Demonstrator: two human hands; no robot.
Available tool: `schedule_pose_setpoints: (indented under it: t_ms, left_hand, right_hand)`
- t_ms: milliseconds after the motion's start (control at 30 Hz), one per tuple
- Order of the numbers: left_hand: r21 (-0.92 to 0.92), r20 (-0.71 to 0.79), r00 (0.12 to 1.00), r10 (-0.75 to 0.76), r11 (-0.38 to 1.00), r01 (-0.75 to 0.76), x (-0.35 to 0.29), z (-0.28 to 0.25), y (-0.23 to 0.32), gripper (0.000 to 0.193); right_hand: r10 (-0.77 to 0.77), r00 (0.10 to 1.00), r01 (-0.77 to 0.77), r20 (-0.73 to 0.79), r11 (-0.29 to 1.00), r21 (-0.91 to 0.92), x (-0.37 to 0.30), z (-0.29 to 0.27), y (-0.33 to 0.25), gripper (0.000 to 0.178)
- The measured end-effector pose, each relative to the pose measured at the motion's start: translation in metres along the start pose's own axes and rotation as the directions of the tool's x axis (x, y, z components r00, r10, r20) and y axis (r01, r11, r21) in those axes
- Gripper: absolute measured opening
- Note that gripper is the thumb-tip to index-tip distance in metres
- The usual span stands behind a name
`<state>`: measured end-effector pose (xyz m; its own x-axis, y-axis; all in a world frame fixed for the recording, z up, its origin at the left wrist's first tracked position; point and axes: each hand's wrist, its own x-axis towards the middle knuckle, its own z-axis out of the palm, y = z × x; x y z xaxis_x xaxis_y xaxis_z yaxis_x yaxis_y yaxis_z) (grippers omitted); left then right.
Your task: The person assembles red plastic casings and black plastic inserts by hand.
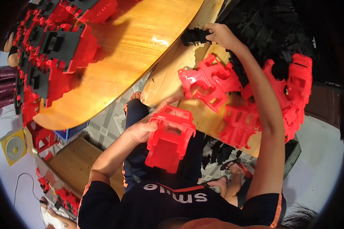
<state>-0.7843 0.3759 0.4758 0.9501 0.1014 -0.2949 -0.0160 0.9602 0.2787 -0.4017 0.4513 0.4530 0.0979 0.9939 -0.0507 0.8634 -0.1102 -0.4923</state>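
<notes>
My left hand (141, 129) is closed round one side of a red plastic shell (171, 152), a hollow moulded body with openings, held above my lap. Out to the far right, my right hand (221, 36) pinches the end of a small black plastic part (194, 37) over the wooden board. Just below that hand, a loose red moulded frame (210, 82) with several cut-outs lies on the board. Beside my right forearm is a large heap of black plastic parts (271, 34).
More red shells (290, 91) are piled at the right. On the left, a curved wooden tabletop (122, 72) bears rows of red shells fitted with black plates (59, 45). A yellow-framed fan (14, 148) stands at far left. Other people's limbs (233, 179) show near the edges.
</notes>
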Motion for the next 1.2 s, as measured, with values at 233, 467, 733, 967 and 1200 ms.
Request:
schedule_pose_setpoints:
  t_ms: [233,467,733,967,1200]
  left_hand:
    - [0.096,0.104,0.986,0.132,0.985,-0.142,0.004,-0.031,0.005,0.108]
    - [0.141,-0.056,0.878,0.475,0.875,-0.464,-0.049,-0.038,-0.017,0.084]
    - [0.142,-0.211,0.571,0.793,0.603,-0.785,-0.110,-0.102,-0.044,0.054]
    - [0.229,-0.231,0.498,0.836,0.544,-0.807,-0.156,-0.104,-0.057,0.053]
    - [0.221,-0.194,0.489,0.851,0.523,-0.823,-0.156,-0.092,-0.066,0.053]
  right_hand:
    - [0.008,0.997,-0.002,0.076,0.996,-0.086,0.000,0.000,-0.017,0.032]
    - [-0.402,0.900,0.247,-0.169,0.789,-0.563,-0.118,-0.075,-0.141,0.025]
    - [-0.070,0.879,0.137,-0.472,0.984,0.110,-0.251,0.075,-0.295,0.022]
    - [-0.263,0.836,0.278,-0.482,0.960,-0.042,-0.253,0.166,-0.351,0.026]
    - [-0.366,0.783,0.347,-0.503,0.928,-0.135,-0.256,0.170,-0.354,0.026]
